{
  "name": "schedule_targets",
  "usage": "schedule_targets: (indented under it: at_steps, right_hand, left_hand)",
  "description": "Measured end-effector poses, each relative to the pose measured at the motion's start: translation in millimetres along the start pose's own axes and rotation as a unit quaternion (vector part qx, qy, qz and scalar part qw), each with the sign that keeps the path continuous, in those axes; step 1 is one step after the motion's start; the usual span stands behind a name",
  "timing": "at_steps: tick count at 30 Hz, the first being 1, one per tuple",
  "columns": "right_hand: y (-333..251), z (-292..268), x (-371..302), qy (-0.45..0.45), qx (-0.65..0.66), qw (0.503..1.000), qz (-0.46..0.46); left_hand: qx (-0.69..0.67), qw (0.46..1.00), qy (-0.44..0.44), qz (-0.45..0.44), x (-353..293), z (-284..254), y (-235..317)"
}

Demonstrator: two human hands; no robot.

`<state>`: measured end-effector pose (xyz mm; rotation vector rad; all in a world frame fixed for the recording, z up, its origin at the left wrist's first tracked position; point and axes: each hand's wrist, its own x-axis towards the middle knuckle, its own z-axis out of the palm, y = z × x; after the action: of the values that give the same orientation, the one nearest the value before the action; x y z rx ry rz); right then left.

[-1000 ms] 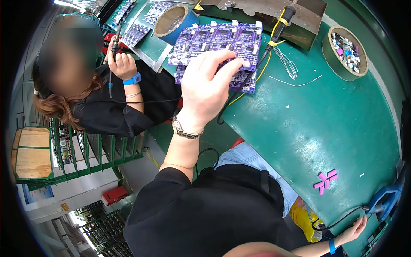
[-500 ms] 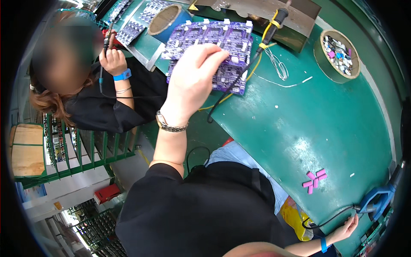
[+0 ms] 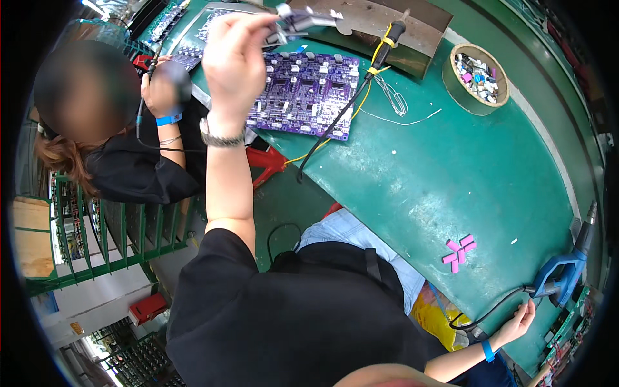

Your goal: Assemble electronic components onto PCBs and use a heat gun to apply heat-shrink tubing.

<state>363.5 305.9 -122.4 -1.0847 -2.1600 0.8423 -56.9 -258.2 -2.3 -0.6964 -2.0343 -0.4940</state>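
My left hand, with a metal watch on its wrist, is raised at the top, its thumb and fingers closed on a purple circuit board. That board is tilted almost edge-on and blurred. Below it, another purple circuit board with white connectors lies flat on the green table. My right hand, blue band at the wrist, rests at the lower right with loosely curled fingers and nothing visible in them. It is just below a blue and black tool with a metal tip and black cable.
A soldering iron with a yellow cord stands near a brown metal box. Solder wire coils beside it. A round tub holds small parts. Several pink pieces lie on the green table. A co-worker's hand is at left.
My left hand has moved up and left, lifting and tilting the upper circuit board off the one beneath. My right hand has shifted little. The whole view has moved slightly.
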Motion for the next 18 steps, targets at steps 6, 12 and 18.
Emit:
schedule_targets:
  at_steps: [6,12,18]
  right_hand:
    - [7.8,-2.1,4.6,0.0,0.015,1.0,-0.007]
    - [6.4,-5.8,0.6,0.02,-0.009,0.999,-0.023]
    - [-28.2,6.0,-13.8,0.164,-0.02,0.981,-0.103]
  left_hand:
    - [-0.104,0.967,0.141,-0.187,25.8,-14.8,-56.9]
    - [-0.365,0.863,0.272,-0.221,33.5,-39.6,-14.9]
    - [-0.718,0.604,0.05,-0.343,18.9,-36.9,29.4]
